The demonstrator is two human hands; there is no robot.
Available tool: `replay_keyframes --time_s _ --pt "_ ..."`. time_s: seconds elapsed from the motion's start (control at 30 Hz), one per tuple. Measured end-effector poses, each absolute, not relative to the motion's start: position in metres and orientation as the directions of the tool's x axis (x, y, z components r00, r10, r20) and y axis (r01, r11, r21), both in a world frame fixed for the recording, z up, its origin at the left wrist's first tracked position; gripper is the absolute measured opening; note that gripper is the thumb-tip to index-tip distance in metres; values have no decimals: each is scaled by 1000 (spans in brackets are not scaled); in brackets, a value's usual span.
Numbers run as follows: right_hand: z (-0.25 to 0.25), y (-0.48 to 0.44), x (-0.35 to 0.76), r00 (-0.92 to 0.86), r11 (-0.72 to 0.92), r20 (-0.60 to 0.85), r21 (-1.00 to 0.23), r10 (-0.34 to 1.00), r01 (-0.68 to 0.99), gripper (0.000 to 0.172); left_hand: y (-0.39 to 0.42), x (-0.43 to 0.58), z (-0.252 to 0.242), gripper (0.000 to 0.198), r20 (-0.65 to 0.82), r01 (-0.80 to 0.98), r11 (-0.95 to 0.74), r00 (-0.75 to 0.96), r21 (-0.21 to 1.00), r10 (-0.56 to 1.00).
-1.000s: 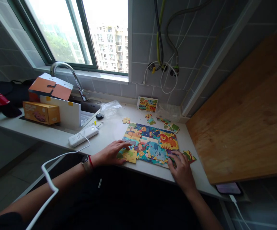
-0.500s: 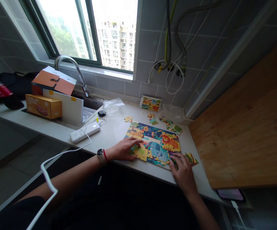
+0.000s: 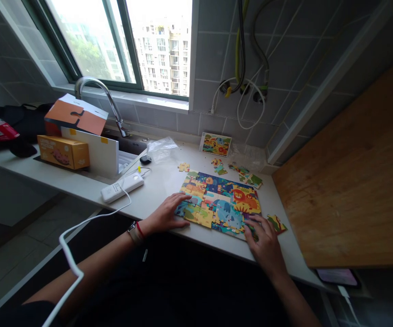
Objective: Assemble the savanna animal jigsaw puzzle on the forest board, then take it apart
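A colourful animal jigsaw puzzle (image 3: 222,200) lies partly assembled on the pale counter (image 3: 155,188). My left hand (image 3: 167,212) rests flat at the puzzle's left edge, fingers stretched onto the pieces there. My right hand (image 3: 263,240) lies with spread fingers on the puzzle's near right corner. A loose piece (image 3: 277,223) sits just right of that hand. More loose pieces (image 3: 244,174) are scattered behind the puzzle, and a single one (image 3: 184,167) lies at its far left. A small picture card (image 3: 215,144) leans against the tiled wall.
A white power bank (image 3: 122,187) with a white cable lies left of the puzzle. Boxes (image 3: 63,152) stand over the sink by the tap (image 3: 104,97). A large wooden board (image 3: 349,172) fills the right side. Clear plastic bags (image 3: 160,149) lie near the wall.
My left hand has slid back to the left, from over the puzzle's lower left pieces to its left edge. My right hand has stayed on the near right corner. The view shifted slightly.
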State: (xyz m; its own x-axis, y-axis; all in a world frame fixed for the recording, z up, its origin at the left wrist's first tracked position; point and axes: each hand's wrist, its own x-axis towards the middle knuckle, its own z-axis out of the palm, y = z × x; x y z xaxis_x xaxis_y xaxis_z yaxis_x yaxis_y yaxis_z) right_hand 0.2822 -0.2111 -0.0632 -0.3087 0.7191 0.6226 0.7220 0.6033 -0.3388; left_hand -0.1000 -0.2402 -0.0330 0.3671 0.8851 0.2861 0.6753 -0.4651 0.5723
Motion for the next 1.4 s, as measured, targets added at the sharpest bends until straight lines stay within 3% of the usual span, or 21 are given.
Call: replay_keyframes --time_s 0.23,0.4,0.67,0.8,1.03,1.4 --pt "-58 -217 282 -427 711 630 -302 649 636 18 -242 -98 -38 77 338 706 -458 317 541 886" --pt "-52 -227 268 -487 743 594 -321 641 587 20 -240 -97 -42 84 298 769 -419 305 483 905" --pt "-45 -226 210 -619 772 465 -315 633 553 42 -240 -94 -42 68 241 799 -373 291 471 926" --pt "-46 -213 195 -674 787 408 -287 616 546 38 -241 -94 -42 67 263 791 -369 270 487 926" --pt "-45 -204 187 -689 797 401 -312 604 517 26 -241 -95 -44 63 302 767 -380 253 517 919" --pt "-50 -206 185 -641 775 436 -331 631 538 30 -241 -96 -48 62 307 769 -379 248 515 919"
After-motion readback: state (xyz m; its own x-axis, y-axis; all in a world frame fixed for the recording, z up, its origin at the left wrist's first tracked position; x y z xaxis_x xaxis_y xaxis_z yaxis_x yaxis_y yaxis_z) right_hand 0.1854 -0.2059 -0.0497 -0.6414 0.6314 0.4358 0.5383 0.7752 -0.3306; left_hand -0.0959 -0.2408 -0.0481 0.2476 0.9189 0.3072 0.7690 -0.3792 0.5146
